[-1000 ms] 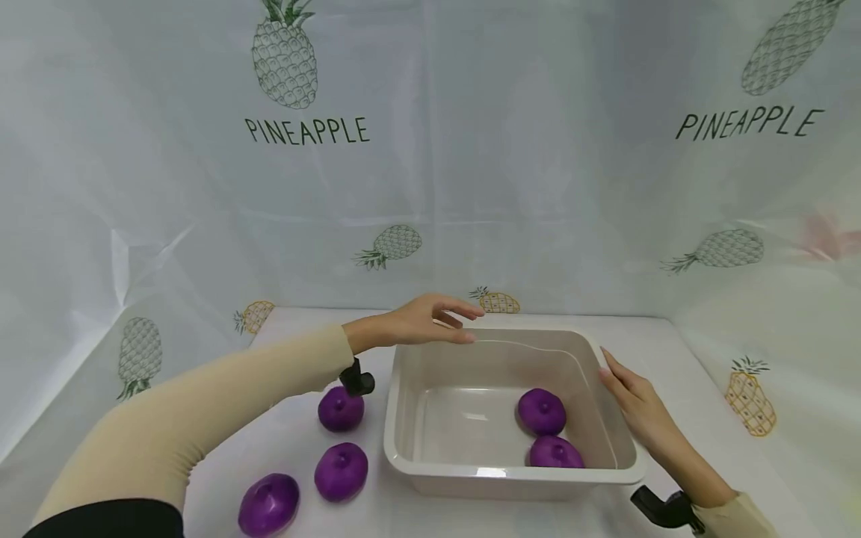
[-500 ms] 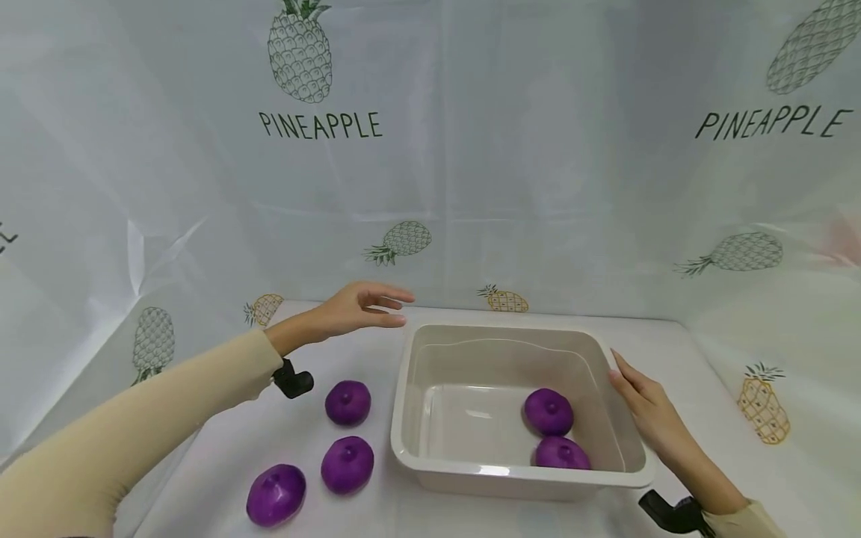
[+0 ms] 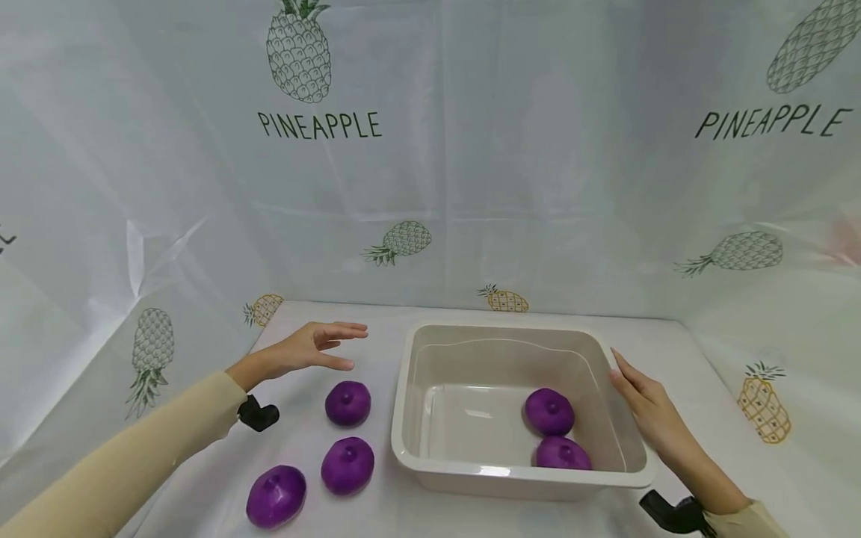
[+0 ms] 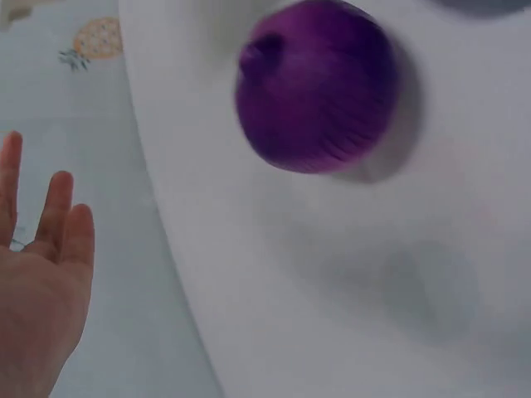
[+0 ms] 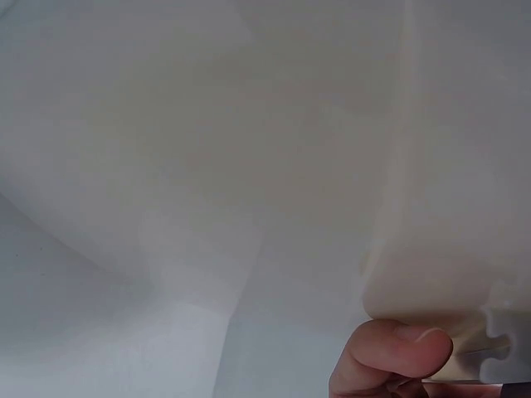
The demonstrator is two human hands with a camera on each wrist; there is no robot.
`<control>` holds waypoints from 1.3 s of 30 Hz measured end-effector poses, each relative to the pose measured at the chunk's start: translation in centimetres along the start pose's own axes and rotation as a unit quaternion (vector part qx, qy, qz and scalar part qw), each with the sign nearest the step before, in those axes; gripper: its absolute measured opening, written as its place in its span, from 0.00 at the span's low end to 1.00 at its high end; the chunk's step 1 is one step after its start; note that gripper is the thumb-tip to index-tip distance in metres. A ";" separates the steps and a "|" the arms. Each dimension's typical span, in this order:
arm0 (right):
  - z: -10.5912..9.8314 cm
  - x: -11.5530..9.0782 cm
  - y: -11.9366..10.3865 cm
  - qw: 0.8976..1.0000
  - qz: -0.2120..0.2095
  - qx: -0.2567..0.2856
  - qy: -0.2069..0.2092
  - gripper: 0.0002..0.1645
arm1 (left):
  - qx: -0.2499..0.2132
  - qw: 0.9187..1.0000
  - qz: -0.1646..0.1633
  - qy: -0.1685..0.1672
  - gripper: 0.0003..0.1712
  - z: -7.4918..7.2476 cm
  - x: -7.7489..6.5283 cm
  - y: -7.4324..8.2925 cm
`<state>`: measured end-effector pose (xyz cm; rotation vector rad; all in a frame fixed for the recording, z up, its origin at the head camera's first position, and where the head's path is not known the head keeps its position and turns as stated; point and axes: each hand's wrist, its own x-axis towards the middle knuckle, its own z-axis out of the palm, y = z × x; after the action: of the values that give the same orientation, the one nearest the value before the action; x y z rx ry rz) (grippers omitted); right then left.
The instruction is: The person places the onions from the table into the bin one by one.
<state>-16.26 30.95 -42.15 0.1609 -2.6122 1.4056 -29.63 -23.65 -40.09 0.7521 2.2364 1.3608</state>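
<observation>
My left hand (image 3: 316,349) hovers with fingers spread just behind the rearmost purple onion (image 3: 347,403), and nothing is in it. In the left wrist view that hand (image 4: 46,290) is at the left edge, apart from a round purple onion (image 4: 319,87) with a short nub. My right hand (image 3: 649,403) holds the right rim of a beige plastic basin (image 3: 471,482); the right wrist view shows the thumb (image 5: 406,348) bent at the rim. Inside the basin, toward its right, two purple onions sit together, one (image 3: 548,412) behind the other (image 3: 563,453).
Left of the basin, two more purple onions lie on the white table (image 3: 377,515): one (image 3: 347,465) near the basin, another (image 3: 276,496) closer to the front. A pineapple-print sheet (image 3: 538,187) rises behind the table and along its sides.
My left hand has moved left and then down from the basin's back rim to above the loose onions. The right hand keeps its hold. The head view shifted slightly.
</observation>
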 end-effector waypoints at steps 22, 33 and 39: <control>0.1 0.1 -0.1 1.000 0.013 -0.008 -0.004 0.33 | -0.010 0.998 -0.022 -0.061 0.42 2.1 -1.8 -8.7; 0.3 0.1 -0.1 1.000 0.009 -0.007 0.000 0.32 | -0.018 0.997 -0.026 -0.072 0.40 2.7 -1.6 -10.1; 0.2 0.2 -0.1 1.000 0.009 -0.006 0.003 0.31 | -0.023 0.996 -0.028 -0.076 0.38 2.9 -1.3 -10.5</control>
<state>-16.46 30.69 -42.16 0.1315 -2.6238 1.3951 -29.31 -26.52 -50.72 0.7448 2.0858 1.2798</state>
